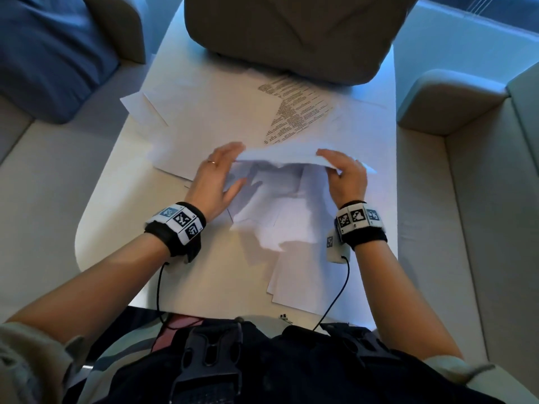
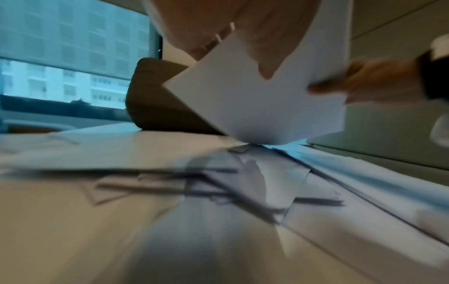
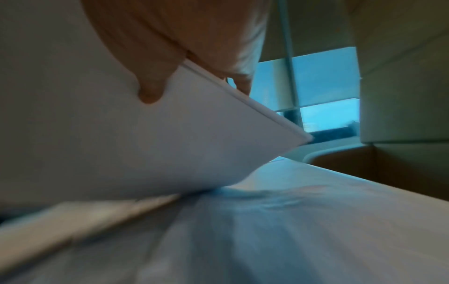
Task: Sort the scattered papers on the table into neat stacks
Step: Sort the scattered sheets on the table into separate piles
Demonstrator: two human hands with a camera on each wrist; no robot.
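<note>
Papers (image 1: 221, 112) on table (image 1: 122, 217); cushion (image 1: 291, 33) behind

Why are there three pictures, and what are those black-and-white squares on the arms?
One picture comes from a camera on the person's head, looking down. The other two come from little cameras strapped to the wrists; the checkered bands hold them on. No robot here, just a person's two hands. The left hand and the right hand grip a small bundle of white papers by its two ends, lifted above the white table. More loose sheets lie scattered under it, and a printed page lies farther back, near a brown cushion. The wrist pictures show the same bundle from below.
</note>
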